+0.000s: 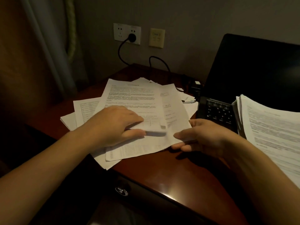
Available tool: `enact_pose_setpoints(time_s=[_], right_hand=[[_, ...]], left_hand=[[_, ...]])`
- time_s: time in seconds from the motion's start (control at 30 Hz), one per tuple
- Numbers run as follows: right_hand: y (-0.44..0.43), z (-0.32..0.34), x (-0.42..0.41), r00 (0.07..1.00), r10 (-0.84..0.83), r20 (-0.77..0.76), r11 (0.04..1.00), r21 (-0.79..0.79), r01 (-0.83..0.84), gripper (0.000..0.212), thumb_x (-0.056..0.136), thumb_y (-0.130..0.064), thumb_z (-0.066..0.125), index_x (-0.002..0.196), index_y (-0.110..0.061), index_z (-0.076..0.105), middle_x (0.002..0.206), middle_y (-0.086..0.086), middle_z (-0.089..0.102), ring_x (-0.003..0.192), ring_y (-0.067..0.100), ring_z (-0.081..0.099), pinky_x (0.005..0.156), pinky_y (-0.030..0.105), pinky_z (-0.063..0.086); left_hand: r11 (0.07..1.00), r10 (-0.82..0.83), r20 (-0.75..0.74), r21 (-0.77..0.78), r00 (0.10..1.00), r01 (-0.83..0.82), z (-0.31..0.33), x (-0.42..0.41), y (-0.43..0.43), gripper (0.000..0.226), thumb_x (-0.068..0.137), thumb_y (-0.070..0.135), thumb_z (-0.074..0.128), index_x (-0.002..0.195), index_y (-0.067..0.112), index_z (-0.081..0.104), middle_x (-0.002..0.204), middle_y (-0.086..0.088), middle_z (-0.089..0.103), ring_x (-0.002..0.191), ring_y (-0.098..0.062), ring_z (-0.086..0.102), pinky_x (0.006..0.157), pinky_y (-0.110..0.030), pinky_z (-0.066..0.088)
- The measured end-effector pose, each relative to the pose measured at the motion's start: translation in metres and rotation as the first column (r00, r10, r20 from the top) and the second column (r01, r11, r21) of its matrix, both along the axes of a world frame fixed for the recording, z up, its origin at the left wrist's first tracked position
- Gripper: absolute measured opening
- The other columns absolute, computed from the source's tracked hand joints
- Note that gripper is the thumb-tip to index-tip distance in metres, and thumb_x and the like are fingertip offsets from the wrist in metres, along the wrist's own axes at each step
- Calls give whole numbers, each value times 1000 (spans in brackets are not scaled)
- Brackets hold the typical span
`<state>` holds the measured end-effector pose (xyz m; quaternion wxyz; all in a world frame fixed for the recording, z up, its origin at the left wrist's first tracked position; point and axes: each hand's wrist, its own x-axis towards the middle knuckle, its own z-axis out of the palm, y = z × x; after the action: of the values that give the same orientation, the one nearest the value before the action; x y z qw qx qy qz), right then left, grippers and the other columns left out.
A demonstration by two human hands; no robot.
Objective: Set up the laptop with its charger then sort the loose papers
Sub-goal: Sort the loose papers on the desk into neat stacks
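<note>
White loose papers [129, 98] fanned over the desktop's [162, 176] left half. Left hand [116, 125] on them, pinching a blurred sheet edge. Right hand [206, 135] gripping a sheet's near right corner. Black laptop [251, 70] open at the right edge, paper stack [267, 127] on its keyboard. Charger brick [196, 86] by the far edge, plug [132, 37] in wall socket [120, 31]

My worktop [170, 172] is glossy reddish wood. The loose papers [129, 95] look matt. My laptop [253, 70] is matt black.

dim, warm, soft wide-angle blur
</note>
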<state>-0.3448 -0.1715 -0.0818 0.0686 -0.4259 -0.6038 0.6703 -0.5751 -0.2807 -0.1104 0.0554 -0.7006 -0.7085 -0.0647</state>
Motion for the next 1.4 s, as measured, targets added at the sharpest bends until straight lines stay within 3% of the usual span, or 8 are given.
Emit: enact_pose_setpoints(time_s=[0.2, 0.47, 0.53, 0.67, 0.87, 0.93, 1.07, 1.4], right_hand=[[-10, -5, 0, 995, -11, -100, 995, -97, 1, 18, 99, 1, 54, 112, -10, 59, 92, 14, 78, 80, 26, 77, 56, 24, 59], [-10, -8, 2, 980, -195, -40, 939, 281, 198, 81, 85, 5, 72, 147, -31, 32, 106, 7, 58, 62, 15, 74, 51, 27, 58], [-10, -9, 1, 973, -223, -61, 935, 268, 232, 65, 87, 6, 71, 138, -21, 42, 105, 9, 57, 58, 13, 72, 50, 27, 57], [-11, -11, 0, 976, -212, -47, 945, 246, 217, 20, 96, -5, 63, 114, -9, 58, 105, 12, 59, 54, 14, 70, 51, 25, 56], [-11, -9, -1, 978, -192, -79, 978, 64, 197, 14, 102, -16, 57, 105, -5, 65, 90, 13, 75, 60, 22, 71, 47, 25, 54], [-11, -7, 0, 984, -159, -76, 986, 45, 163, 14, 99, -17, 61, 101, -5, 68, 91, 13, 75, 59, 19, 69, 47, 25, 54], [-11, -4, 4, 1000, 10, -28, 993, 117, -7, 20, 96, -20, 64, 99, -2, 73, 85, 9, 77, 61, 12, 65, 45, 20, 48], [-20, -13, -4, 996, -80, -29, 947, 310, 85, 39, 88, -35, 74, 84, 4, 66, 59, 14, 66, 41, 16, 54, 41, 21, 46]], left_hand=[[883, -126, 92, 463, 988, 69, -14, 13, -7, 34, 97, 39, 49, 102, 19, 76, 91, 1, 76, 75, -15, 71, 60, -24, 56], [915, 2, 789, 247, 614, -320, -16, 45, -20, 20, 88, 44, 70, 76, 27, 70, 86, 18, 67, 83, -3, 62, 56, -20, 53], [913, -33, 802, 266, 597, -308, -15, 48, -21, 9, 94, 43, 63, 100, 42, 70, 96, 31, 67, 92, 5, 62, 62, -24, 58], [899, -42, 637, 361, 770, -249, -14, 49, -21, 71, 98, 27, 60, 148, 59, 22, 97, 21, 63, 75, 6, 62, 49, -11, 47], [950, -13, 615, 253, 788, -182, -13, 49, -13, 48, 100, 8, 53, 131, 46, 56, 94, 16, 57, 77, 14, 51, 59, -9, 43], [975, 3, 636, 168, 772, -143, -14, 48, -13, 40, 100, 29, 56, 136, 44, 55, 104, 15, 58, 85, 16, 50, 66, -6, 40], [998, 3, 606, 45, 795, -38, -16, 40, -12, 87, 70, 73, 62, 150, 47, 37, 147, 24, 39, 131, 10, 31, 104, -16, 27], [987, -64, 705, 151, 707, -60, -17, 41, -16, 79, 68, 62, 72, 140, 53, 43, 124, 47, 33, 107, 41, 23, 89, 6, 27]])
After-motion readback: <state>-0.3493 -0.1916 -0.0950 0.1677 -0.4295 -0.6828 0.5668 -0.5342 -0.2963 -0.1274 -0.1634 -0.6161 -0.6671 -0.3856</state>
